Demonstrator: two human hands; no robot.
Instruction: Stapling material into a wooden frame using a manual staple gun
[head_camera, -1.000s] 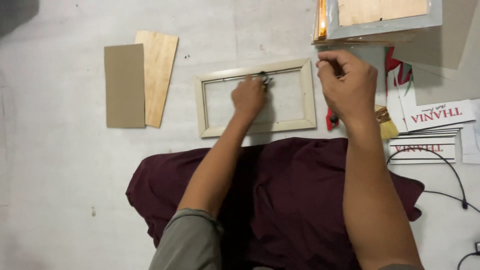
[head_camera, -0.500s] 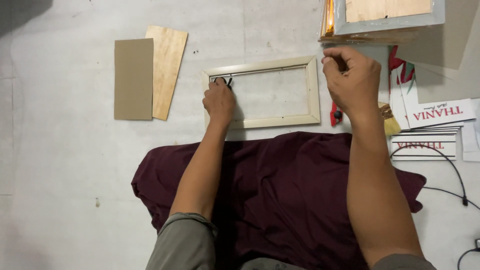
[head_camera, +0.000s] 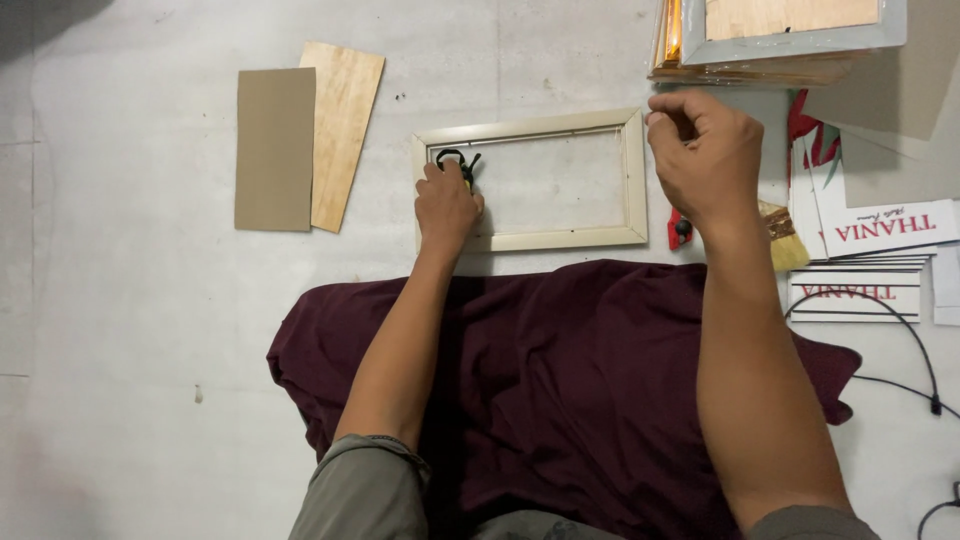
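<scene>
**Desk:** Grey concrete floor (head_camera: 140, 330), seen from above. What is at the centre?

**Photographer:** A cream-coloured picture frame (head_camera: 633, 170) lies flat on the floor, its long sides running left to right, just beyond a maroon cloth (head_camera: 600, 380) spread over the person's lap. The left hand (head_camera: 447, 205) rests at the frame's left end, fingers clenched on a small black tool (head_camera: 455, 160) with looped handles, its tip at the inner upper-left corner.

**Desk:** And the other hand?

**Photographer:** The right hand (head_camera: 708, 155) hangs above the frame's right end, grip pinched shut. Whether anything small sits between thumb and fingers, I cannot tell.

**Desk:** Around them?

**Photographer:** A brown cardboard sheet (head_camera: 275, 150) overlapping a plywood panel (head_camera: 345, 130) lies well to the left. A stack of frames (head_camera: 790, 45) sits at the upper right; a brush (head_camera: 782, 235) with a red handle lies just beside the frame, next to printed cards (head_camera: 880, 230) and a black cable (head_camera: 915, 350).

**Desk:** Any risk?

**Photographer:** In my judgement, nothing pins the frame down. A hard push from the tool could slide it or gouge the soft moulding.
</scene>
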